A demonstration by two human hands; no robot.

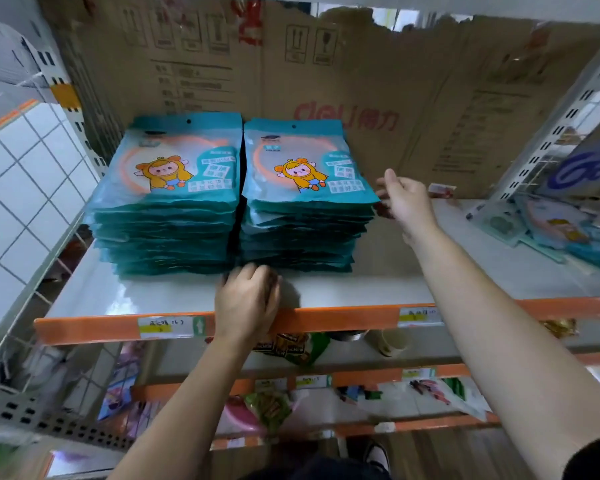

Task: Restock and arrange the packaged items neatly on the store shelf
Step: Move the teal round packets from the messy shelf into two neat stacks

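Head view of a store aisle: two stacks of flat teal packets, each printed with a cartoon child in a yellow hood, lie side by side on the left half of a grey shelf [361,285] with an orange front lip. The left stack [167,188] and the right stack [305,181] are parted only by a thin dark gap. The packets lie flat, long axis running front to back, hang-hole ends toward the rear.

A person's left hand [248,299] rests on the shelf at the front foot of the stacks, right below the gap, knuckles up and fingers bent toward the bottom packets; its fingertips are hidden, so whether it holds anything cannot be told. The right hand [407,199] reaches in from the right with fingers loosely spread, at the upper flank of the right stack, the nearer hand to that pile. A dark reddish blur beneath its fingers cannot be made out.

Squaring the right stack would likely mean pushing it leftward, with the left hand steadying the front edges.

Flattened cardboard [326,81] lines the back. Other packets [551,226] lie well apart at the far right, and a price tag [167,327] sits on the lip.
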